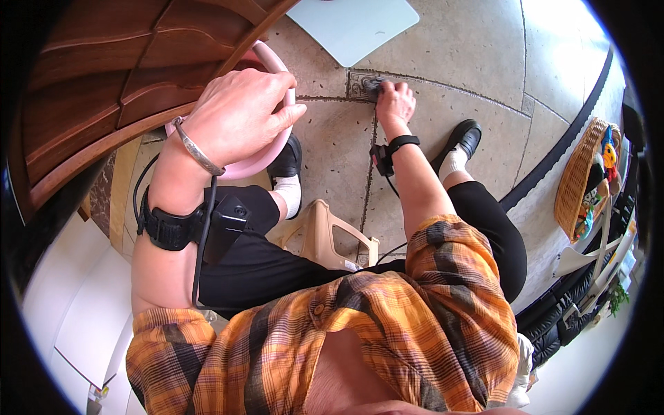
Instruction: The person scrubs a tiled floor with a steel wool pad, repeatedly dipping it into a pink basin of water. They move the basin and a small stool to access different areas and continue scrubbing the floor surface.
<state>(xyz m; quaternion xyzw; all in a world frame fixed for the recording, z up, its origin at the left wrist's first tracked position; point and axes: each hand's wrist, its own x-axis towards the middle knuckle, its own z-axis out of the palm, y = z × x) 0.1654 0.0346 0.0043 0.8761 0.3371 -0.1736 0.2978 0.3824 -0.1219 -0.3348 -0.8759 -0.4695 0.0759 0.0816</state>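
My left hand (244, 104) rests over the rim of a pink round plastic tub (254, 166), thumb and fingers curled about its edge. Most of the tub's inside is hidden beneath that hand. Farther out on the right, my right hand (397, 101) pinches a small grey scrubber (372, 85), which looks like steel wool. It presses on a small patterned inset tile (358, 80) where grout lines of the stone-look floor (332, 132) meet. Fingers partly cover the scrubber.
Wooden furniture panels (93, 67) rise close on the left. A pale flat panel (358, 26) lies ahead. Between my legs stands a beige plastic stool (321, 228). At the right are a wicker basket (573, 176) of toys and a dark border strip (560, 153). Cables run along both arms.
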